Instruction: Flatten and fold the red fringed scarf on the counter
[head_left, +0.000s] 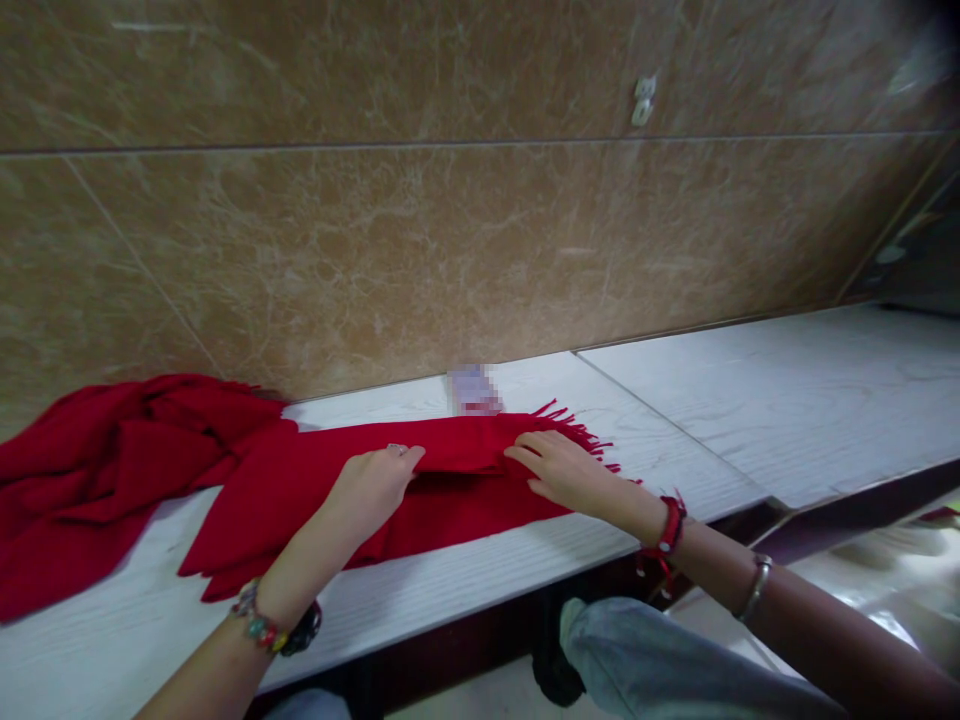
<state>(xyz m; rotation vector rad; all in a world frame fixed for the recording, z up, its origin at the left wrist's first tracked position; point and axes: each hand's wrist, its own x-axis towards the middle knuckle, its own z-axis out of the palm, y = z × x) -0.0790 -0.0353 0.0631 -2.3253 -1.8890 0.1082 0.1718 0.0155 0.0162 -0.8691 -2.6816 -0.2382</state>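
Note:
A red fringed scarf (457,520) lies lengthwise on a white wood-grain bench top, with one long edge partly folded over and lifted. My left hand (379,485) pinches that lifted edge near the middle; a ring shows on one finger. My right hand (566,472) holds the same fold closer to the fringed end, its thumb and fingers closing on the cloth. Between my hands a dark gap shows under the raised edge. Toward the left, the rest of the red cloth (150,455) is bunched in a loose heap against the wall.
A small blurred card-like item (472,388) lies behind the scarf. The brown tiled wall (375,250) rises along the back of the bench top (697,380), and a white hook (643,100) is fixed on it. My legs (660,655) are below the front edge.

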